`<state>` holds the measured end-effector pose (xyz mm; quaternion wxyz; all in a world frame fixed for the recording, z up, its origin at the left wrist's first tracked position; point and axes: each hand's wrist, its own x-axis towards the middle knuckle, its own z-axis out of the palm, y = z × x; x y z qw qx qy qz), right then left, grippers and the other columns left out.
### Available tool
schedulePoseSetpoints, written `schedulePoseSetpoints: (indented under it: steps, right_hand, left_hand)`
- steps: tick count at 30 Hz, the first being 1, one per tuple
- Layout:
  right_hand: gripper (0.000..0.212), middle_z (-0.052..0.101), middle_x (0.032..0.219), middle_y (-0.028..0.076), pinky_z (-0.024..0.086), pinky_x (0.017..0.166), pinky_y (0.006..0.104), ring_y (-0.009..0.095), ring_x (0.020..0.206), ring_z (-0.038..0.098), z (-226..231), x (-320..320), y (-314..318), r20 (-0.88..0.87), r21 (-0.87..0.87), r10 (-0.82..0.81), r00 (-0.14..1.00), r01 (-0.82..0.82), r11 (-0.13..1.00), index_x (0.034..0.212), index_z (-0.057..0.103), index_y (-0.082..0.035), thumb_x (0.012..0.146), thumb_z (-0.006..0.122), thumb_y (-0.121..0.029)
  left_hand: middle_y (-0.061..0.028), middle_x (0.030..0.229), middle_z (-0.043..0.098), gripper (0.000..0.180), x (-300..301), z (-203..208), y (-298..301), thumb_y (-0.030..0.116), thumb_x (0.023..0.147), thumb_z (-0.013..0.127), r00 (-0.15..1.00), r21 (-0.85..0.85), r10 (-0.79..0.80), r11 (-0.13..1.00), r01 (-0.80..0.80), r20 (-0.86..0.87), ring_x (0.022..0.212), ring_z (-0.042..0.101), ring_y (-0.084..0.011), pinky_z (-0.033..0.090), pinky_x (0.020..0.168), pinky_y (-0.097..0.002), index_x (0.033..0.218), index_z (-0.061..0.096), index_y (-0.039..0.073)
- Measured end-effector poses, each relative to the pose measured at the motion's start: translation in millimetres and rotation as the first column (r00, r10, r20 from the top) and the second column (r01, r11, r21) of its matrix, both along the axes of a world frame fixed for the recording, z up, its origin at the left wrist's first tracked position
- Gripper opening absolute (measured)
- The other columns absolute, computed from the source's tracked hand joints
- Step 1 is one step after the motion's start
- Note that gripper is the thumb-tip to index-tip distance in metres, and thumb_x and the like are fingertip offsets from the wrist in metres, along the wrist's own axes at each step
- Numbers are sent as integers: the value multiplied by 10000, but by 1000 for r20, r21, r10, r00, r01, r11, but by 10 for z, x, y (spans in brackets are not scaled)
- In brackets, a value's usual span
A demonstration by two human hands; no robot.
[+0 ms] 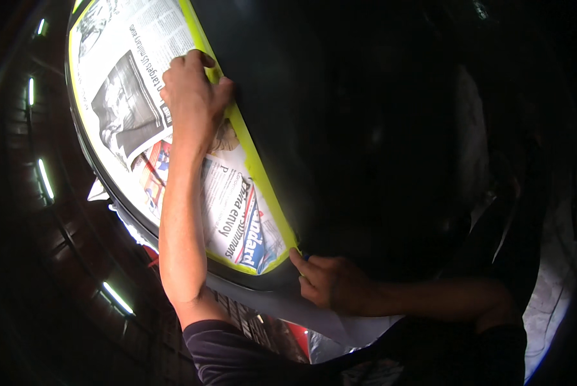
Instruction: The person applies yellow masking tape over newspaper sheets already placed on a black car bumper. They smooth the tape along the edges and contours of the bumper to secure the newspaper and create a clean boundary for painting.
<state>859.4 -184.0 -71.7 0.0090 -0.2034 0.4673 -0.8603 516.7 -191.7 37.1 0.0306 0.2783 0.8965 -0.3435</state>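
Note:
Newspaper sheets point(227, 212) cover a curved pane that looks like a vehicle window, with yellow masking tape point(257, 170) along the edges. My left hand point(195, 90) rests on the upper part of the long taped edge, fingers bent down and thumb against the dark panel side. What lies under those fingers is hidden. At the lower corner of the covered pane, my right hand point(333, 283) is closed, its fingertips touching the end of the tape. A small blue thing point(306, 256) shows at these fingertips, too small to name.
A dark, smooth body panel point(366, 128) spreads right of the taped edge. Black trim point(128, 209) curves along the pane's left side. Lit tube lamps point(46, 179) show at far left. Pale sheeting point(549, 315) hangs at lower right, and a red part point(298, 338) shows below the panel.

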Motion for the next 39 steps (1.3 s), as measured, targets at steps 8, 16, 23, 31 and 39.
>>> schedulePoseSetpoints:
  steps: [8, 16, 23, 31, 39]
  right_hand:
    - [280, 650, 1145, 358, 586, 599, 353, 247, 730, 651, -16, -78, 110, -170, 28, -136, 976, 142, 989, 991, 599, 131, 865, 704, -95]
    - [390, 665, 912, 249, 558, 548, 381, 256, 676, 641, 33, -41, 210, 88, -95, 97, 991, -89, 992, 1239, 674, 109, 894, 696, -73]
    - [559, 607, 753, 141, 547, 556, 419, 285, 581, 628, 61, -83, 301, 142, -66, 118, 983, -109, 992, 1420, 579, 108, 919, 682, -116]
    - [578, 602, 761, 168, 548, 579, 420, 305, 614, 646, 5, -103, 392, 175, -168, 219, 960, -190, 967, 1432, 553, 128, 913, 692, -85]
    - [575, 588, 775, 183, 512, 565, 428, 305, 616, 613, 78, -178, 529, 160, -234, 247, 956, -207, 950, 1434, 530, 151, 908, 675, -28]
  left_hand:
    - [-236, 1383, 539, 730, -638, -73, -7, 273, 744, 917, 992, 102, 126, 987, -122, -31, 1394, 422, -455, 237, 1174, -719, 1320, 594, -41]
    - [-253, 1427, 517, 861, -1050, -60, 125, 278, 725, 944, 991, 40, 126, 991, -125, -33, 1428, 408, -447, 265, 1172, -693, 1408, 534, -48]
    - [-251, 1509, 451, 878, -934, -89, 143, 225, 700, 950, 980, 105, 174, 981, -165, -92, 1467, 362, -474, 249, 1201, -687, 1409, 504, -38]
    - [-262, 1576, 460, 1015, -2076, -83, 446, 388, 684, 983, 955, 35, 257, 967, -254, -148, 1489, 406, -468, 260, 1215, -676, 1492, 510, -5]
    - [-269, 1491, 433, 972, -920, -76, 96, 157, 697, 937, 984, 112, 174, 979, -168, -45, 1445, 379, -522, 205, 1230, -722, 1525, 450, 4]
